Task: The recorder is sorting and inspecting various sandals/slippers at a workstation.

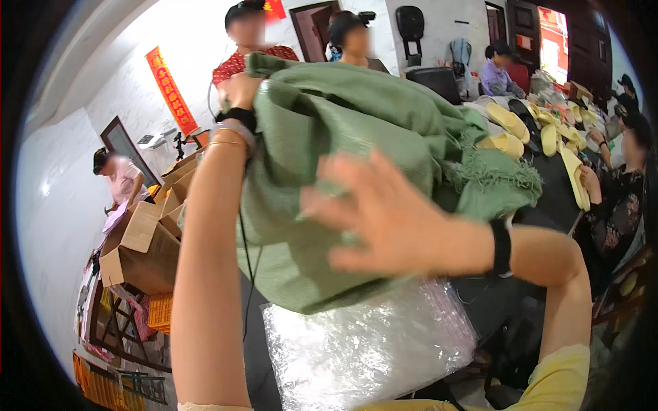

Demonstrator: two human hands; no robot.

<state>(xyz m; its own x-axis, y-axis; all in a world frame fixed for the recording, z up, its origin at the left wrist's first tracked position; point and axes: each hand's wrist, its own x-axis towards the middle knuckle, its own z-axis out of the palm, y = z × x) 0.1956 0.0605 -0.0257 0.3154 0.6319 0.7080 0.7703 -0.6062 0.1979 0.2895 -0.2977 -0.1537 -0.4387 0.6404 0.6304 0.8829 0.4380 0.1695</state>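
Note:
A large green woven sack [356, 109] hangs bunched in front of me, its frayed edge drooping on the right. My left hand [236, 92] is raised at the sack's upper left corner, fingers closed on its gathered edge. In front of the sack's middle is my right hand [373, 212], fingers spread and smeared by motion; whether it touches the cloth I cannot tell. Below the sack, a stack of clear plastic bags [356, 349] lies on the dark table [257, 335], partly covered by it.
Several yellow slippers [507, 123] and a dark pair [524, 127] are piled at the table's far right. Open cardboard boxes [147, 246] stand at left, near an orange crate [160, 313]. A person in red [274, 53] stands ahead; others work at right and far left.

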